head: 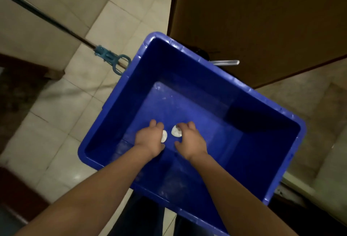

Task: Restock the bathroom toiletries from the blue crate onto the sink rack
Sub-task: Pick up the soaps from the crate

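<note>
- Blue plastic crate [116, 115]: stands on the tiled floor [56, 119], seen from above, with one corner pointing away from the person. The inner base shows pale scuff marks.
- Left white oval piece [164, 136]: lies on the crate base, near the crate wall closest to the person. It is partly covered by the left hand [149, 139].
- Right white oval piece [176, 132]: lies on the crate base just beside the left piece, not touching it. What kind of toiletry either piece is cannot be told.
- Left hand: inside the crate, palm down. The fingers are curled and grasp the left white oval piece at the hand's inner edge.
- Right hand [190, 142]: inside the crate, palm down, just beside the left hand. One fingertip touches the upper edge of the right white oval piece. The thumb is spread and clear of the piece. Whether the fingers have clenched on the piece cannot be told.
- Both forearms: bare, crossing the crate's near rim.
- Mop clamp [112, 59]: teal plastic, on a dark pole [47, 17], on the floor just beyond the crate's far-left rim.
- Brown door [262, 10]: stands behind the crate's far rim. A metal handle [226, 62] shows just above that rim.
- Dark trouser legs [142, 217]: visible below the crate's near corner.
</note>
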Motion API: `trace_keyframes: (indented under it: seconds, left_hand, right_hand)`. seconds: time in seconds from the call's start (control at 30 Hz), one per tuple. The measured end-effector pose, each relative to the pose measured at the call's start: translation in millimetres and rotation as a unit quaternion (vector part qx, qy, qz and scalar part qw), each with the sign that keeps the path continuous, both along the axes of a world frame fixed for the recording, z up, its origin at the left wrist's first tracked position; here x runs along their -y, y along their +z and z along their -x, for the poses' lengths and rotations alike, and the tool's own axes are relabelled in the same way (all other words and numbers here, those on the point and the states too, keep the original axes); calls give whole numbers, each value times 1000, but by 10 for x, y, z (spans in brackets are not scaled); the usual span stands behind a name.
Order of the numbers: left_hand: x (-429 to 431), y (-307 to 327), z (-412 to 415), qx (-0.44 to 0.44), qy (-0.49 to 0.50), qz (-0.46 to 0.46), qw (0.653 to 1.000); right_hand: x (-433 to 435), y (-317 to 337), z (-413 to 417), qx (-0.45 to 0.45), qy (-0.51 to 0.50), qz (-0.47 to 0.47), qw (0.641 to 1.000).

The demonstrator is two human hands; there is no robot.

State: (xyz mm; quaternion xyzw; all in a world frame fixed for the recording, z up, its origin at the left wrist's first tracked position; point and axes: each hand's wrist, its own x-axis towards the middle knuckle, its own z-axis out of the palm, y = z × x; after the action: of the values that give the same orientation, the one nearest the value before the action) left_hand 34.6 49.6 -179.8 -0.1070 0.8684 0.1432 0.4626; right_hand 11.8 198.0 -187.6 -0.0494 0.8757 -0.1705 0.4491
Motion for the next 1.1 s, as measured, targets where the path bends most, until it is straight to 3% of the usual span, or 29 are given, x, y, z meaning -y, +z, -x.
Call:
trace_keyframes:
  seconds: [0.27,0.47,0.6,0.7,0.77,0.87,0.93,1.1]
  left_hand:
    - [-92,-344,-25,-27,-15,77,997]
    - [-44,-351,18,-37,-28,63,997]
    - [-25,-338,16,-10,38,19,999]
    - [-16,-313,21,16,128,-24,991]
    - [-37,-278,23,35,200,-63,977]
    - [-106,-163,37,62,335,-163,926]
    - [-160,-24,65,88,377,-205,899]
    - [-330,385,171,91,355,-217,905]
  right_hand:
    - [85,-271,-24,-59,5,-16,998]
    - [71,-292,62,-40,9,-49,998]
    - [5,-257,84,4,-15,-60,998]
    - [-45,-196,63,51,-109,-16,993]
    - [-78,-106,41,84,-227,39,970]
    - [-126,105,24,136,-393,123,901]
    - [-162,274,35,145,-430,163,876]
    - [-270,743,96,130,-476,226,840]
